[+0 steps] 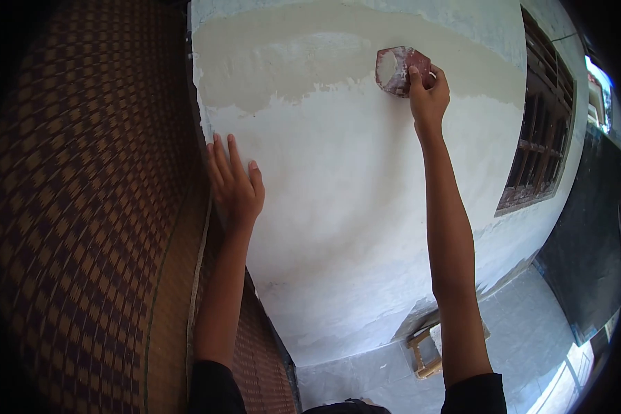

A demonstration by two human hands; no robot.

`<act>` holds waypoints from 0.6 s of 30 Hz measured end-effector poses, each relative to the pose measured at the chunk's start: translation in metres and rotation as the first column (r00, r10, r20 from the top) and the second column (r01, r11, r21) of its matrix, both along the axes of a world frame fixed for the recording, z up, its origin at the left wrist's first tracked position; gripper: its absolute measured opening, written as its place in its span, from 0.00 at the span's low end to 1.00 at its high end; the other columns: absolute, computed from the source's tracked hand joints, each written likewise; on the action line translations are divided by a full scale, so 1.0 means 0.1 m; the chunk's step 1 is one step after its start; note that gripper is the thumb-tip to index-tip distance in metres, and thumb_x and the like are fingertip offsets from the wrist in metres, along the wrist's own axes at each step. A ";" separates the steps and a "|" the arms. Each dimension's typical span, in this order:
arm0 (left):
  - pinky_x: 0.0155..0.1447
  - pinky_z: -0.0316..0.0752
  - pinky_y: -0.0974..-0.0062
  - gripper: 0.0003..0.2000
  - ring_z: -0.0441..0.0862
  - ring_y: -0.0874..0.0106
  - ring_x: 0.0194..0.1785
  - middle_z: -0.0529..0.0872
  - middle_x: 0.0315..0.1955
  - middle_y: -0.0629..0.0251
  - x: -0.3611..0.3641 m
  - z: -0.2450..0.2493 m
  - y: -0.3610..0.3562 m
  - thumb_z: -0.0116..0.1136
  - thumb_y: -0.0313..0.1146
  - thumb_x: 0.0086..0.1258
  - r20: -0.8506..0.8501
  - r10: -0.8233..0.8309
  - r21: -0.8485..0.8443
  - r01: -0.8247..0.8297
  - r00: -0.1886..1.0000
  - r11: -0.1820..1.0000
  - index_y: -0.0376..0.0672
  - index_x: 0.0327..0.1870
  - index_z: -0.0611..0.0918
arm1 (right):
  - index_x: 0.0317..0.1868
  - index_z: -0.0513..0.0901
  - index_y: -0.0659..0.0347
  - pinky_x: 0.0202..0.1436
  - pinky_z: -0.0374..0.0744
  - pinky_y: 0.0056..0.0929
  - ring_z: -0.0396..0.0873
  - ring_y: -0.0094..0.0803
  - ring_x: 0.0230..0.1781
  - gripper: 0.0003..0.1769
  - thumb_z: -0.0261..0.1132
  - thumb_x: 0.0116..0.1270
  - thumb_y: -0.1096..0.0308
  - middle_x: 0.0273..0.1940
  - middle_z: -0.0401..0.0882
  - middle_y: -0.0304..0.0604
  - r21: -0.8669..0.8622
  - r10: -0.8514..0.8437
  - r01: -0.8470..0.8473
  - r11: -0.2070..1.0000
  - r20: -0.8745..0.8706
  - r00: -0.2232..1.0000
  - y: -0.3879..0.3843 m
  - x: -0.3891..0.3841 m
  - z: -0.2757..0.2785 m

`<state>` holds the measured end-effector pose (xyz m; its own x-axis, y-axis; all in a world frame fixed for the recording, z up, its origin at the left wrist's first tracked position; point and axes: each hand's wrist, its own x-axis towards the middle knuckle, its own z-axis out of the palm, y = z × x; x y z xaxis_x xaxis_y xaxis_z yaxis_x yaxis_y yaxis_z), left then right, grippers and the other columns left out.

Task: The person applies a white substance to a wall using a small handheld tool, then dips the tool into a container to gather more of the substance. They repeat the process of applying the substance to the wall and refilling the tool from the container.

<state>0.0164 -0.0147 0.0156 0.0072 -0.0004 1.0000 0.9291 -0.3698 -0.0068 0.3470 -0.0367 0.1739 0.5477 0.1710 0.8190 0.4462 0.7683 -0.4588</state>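
Holding a red scraper (397, 71), smeared with pale paste, up at the wall (338, 172), left of the window (541, 131) and level with its upper part. Gripping it by the edge nearer the window with the right hand (431, 96), thumb on the near face, fingers closed behind. Hard to tell at this angle whether meeting the wall along a full edge or just a corner. Set across the ragged lower border of a beige band (255, 69), stretching leftward from the window.

With uneven pressure or too steep a tilt, likely to gouge or ridge the band; with so one-sided a grip, liable to twist and drop paste.

Resting open and empty with the left hand (234, 183), fingers slightly apart, at the wall's edge, well left of the window. Through leaning too far, liable to slip off there.

Farthest left of the window, a woven screen (90, 172); below and left, a wooden frame (417, 359) on grey floor (524, 310); right, a dark panel (586, 234).
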 end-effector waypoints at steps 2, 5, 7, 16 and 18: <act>0.79 0.57 0.48 0.29 0.55 0.42 0.80 0.58 0.78 0.43 0.00 -0.01 0.01 0.45 0.37 0.78 0.004 0.018 -0.002 -0.018 1.000 1.000 0.38 0.79 0.62 | 0.55 0.79 0.69 0.43 0.84 0.29 0.86 0.29 0.41 0.19 0.69 0.71 0.65 0.46 0.87 0.50 0.069 -0.006 0.011 0.998 -0.073 0.997 -0.04 0.14 -0.01; 0.78 0.58 0.48 0.29 0.56 0.42 0.79 0.58 0.78 0.43 -0.01 0.01 0.02 0.46 0.37 0.78 -0.006 0.025 0.010 -0.025 1.000 1.000 0.38 0.79 0.62 | 0.56 0.78 0.69 0.43 0.83 0.27 0.85 0.27 0.40 0.20 0.69 0.71 0.64 0.42 0.88 0.48 0.158 0.213 -0.209 0.965 -0.010 0.977 -0.05 -0.05 0.00; 0.78 0.58 0.48 0.29 0.56 0.42 0.79 0.58 0.78 0.43 -0.01 0.00 0.01 0.46 0.36 0.78 -0.013 0.020 0.018 -0.020 1.000 1.000 0.38 0.79 0.62 | 0.55 0.79 0.67 0.43 0.81 0.27 0.85 0.27 0.37 0.20 0.70 0.70 0.63 0.38 0.89 0.48 0.099 0.171 -0.184 0.978 0.123 0.978 -0.10 -0.43 0.00; 0.78 0.59 0.49 0.29 0.56 0.43 0.80 0.58 0.78 0.44 -0.02 -0.01 0.00 0.47 0.37 0.78 -0.002 -0.015 0.010 0.015 1.000 1.000 0.39 0.78 0.63 | 0.57 0.79 0.70 0.43 0.83 0.29 0.85 0.29 0.41 0.23 0.70 0.71 0.62 0.47 0.86 0.51 -0.103 -0.133 0.125 0.987 -0.067 0.989 0.05 0.30 -0.09; 0.78 0.58 0.49 0.29 0.55 0.44 0.80 0.58 0.78 0.45 -0.02 0.00 0.00 0.47 0.37 0.79 0.003 -0.038 0.000 0.038 0.999 0.999 0.39 0.78 0.63 | 0.59 0.77 0.71 0.49 0.81 0.29 0.84 0.29 0.44 0.24 0.70 0.71 0.63 0.48 0.86 0.50 -0.089 -0.137 0.126 0.988 -0.119 0.983 -0.05 0.44 -0.14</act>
<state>0.0143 -0.0144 0.0152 0.0040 -0.0007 1.0000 0.9143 -0.4050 -0.0040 0.3910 -0.0414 0.1596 0.6663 0.1535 0.7297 0.4766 0.6649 -0.5751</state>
